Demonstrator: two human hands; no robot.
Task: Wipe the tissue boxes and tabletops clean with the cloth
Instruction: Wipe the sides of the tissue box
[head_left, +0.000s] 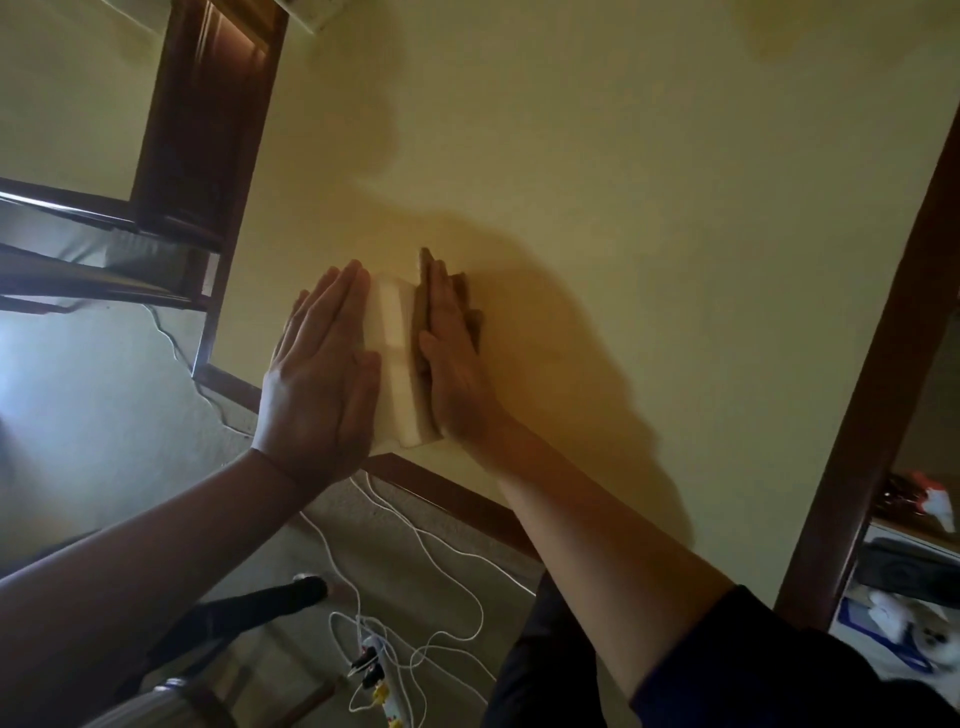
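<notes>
Pressing flat palms, your left hand (319, 374) & right hand (451, 358) sandwich the tissue box (397, 364) near the tabletop (623, 182) edge (light, crushable); hold its sides gently.

tabletop (623, 156): smooth matt cream; edging (872, 364): glossy dark wood; tissue box (397, 364): pale, smooth

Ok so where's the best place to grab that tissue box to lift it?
Probably by its two long sides, where the left hand and right hand already press flat. The tissue box is long and narrow; squeeze from both sides.
</notes>
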